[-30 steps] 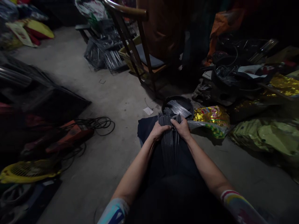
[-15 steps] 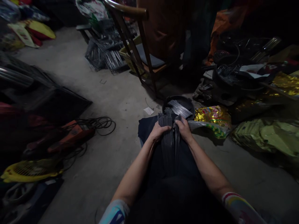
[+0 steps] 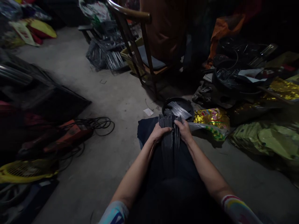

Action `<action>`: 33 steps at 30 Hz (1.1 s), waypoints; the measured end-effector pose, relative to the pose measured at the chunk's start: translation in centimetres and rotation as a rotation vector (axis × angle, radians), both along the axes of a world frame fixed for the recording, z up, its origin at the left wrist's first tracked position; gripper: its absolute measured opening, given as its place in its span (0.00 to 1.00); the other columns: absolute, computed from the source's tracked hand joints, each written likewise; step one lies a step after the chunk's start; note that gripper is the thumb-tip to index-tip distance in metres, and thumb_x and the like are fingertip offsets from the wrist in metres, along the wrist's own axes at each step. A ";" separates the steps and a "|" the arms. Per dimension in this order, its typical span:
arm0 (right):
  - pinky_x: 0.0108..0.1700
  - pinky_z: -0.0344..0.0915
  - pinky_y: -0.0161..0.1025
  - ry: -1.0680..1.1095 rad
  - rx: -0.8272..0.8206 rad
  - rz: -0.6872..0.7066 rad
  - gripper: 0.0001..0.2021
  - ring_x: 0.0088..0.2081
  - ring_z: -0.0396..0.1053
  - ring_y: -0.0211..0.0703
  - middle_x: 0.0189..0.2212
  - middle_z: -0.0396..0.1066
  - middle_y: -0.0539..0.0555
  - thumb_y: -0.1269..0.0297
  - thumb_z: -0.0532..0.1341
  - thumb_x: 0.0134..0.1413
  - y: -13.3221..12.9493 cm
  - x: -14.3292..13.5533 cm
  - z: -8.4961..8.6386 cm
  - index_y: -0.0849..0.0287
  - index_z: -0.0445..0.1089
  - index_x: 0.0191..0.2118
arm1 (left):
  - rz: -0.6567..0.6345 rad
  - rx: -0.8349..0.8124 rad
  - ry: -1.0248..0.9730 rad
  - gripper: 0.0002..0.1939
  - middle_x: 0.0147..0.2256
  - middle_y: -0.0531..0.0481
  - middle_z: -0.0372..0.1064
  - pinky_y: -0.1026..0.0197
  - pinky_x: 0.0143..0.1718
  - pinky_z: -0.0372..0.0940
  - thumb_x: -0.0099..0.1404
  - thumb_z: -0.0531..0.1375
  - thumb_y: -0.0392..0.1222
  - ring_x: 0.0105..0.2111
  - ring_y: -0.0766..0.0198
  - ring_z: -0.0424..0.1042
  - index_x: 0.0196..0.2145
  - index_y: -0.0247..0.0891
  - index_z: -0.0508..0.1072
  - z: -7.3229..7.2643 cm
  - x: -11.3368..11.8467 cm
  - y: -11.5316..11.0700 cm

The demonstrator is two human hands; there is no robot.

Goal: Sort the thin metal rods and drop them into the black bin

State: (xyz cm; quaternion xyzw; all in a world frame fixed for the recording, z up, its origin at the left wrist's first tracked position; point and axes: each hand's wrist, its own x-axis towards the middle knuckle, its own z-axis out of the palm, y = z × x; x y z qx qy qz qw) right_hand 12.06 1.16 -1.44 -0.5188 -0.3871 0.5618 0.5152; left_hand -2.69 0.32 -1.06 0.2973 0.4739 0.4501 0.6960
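Note:
Thin dark metal rods [image 3: 167, 143] lie lengthwise over the dark cloth [image 3: 146, 129] on my lap. My left hand [image 3: 160, 132] is closed round the wider bundle, its thumb across the front. A narrower bundle [image 3: 177, 137] is gripped in my right hand [image 3: 184, 129], thumb and fingers near its top end. The two bundles stand side by side with a slim gap between them. Just beyond the rod tips, a round black basin [image 3: 190, 105] holds more shiny rods [image 3: 179, 109].
A wooden chair [image 3: 146, 46] stands ahead, with a person in brown clothing [image 3: 161, 31] beyond it. Gold packaging [image 3: 212, 117] and a greenish sack [image 3: 263, 137] lie right. Leftward are an orange tool [image 3: 62, 133], coiled cable [image 3: 105, 126] and a yellow basket [image 3: 14, 174].
Both hands keep their grip on the rods and have hardly moved. The view has shifted slightly.

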 end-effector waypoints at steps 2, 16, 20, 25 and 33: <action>0.26 0.60 0.33 0.061 -0.027 -0.003 0.10 0.23 0.61 0.35 0.22 0.63 0.45 0.56 0.64 0.48 0.0 0.0 0.1 0.56 0.65 0.30 | -0.015 0.009 -0.007 0.25 0.35 0.46 0.75 0.58 0.39 0.66 0.42 0.70 0.34 0.32 0.59 0.73 0.41 0.31 0.74 0.0 -0.1 0.0; 0.24 0.63 0.33 0.069 -0.080 -0.013 0.11 0.21 0.61 0.36 0.20 0.66 0.45 0.55 0.64 0.46 0.0 -0.3 0.6 0.56 0.66 0.30 | -0.010 0.033 0.041 0.23 0.34 0.48 0.74 0.60 0.37 0.66 0.43 0.70 0.36 0.31 0.62 0.71 0.39 0.32 0.74 0.0 0.0 0.0; 0.19 0.60 0.32 0.107 -0.076 0.050 0.13 0.16 0.56 0.34 0.15 0.60 0.41 0.53 0.63 0.48 -0.2 -0.3 0.8 0.55 0.64 0.33 | -0.031 0.060 0.022 0.22 0.33 0.46 0.74 0.60 0.36 0.66 0.44 0.70 0.36 0.30 0.62 0.71 0.39 0.31 0.74 0.0 -0.1 -0.1; 0.19 0.57 0.31 -0.041 -0.020 0.057 0.16 0.16 0.56 0.31 0.18 0.63 0.43 0.53 0.69 0.42 0.0 -0.3 0.3 0.58 0.69 0.33 | -0.037 0.056 -0.003 0.24 0.33 0.47 0.74 0.60 0.36 0.67 0.43 0.71 0.35 0.31 0.62 0.72 0.40 0.31 0.73 -0.1 -0.1 0.0; 0.26 0.63 0.34 0.046 -0.071 0.018 0.11 0.21 0.63 0.37 0.20 0.67 0.46 0.55 0.64 0.45 0.0 -0.2 0.4 0.57 0.66 0.29 | -0.039 0.017 -0.012 0.21 0.32 0.49 0.75 0.61 0.35 0.66 0.42 0.70 0.34 0.30 0.63 0.72 0.38 0.32 0.75 0.3 -0.2 0.0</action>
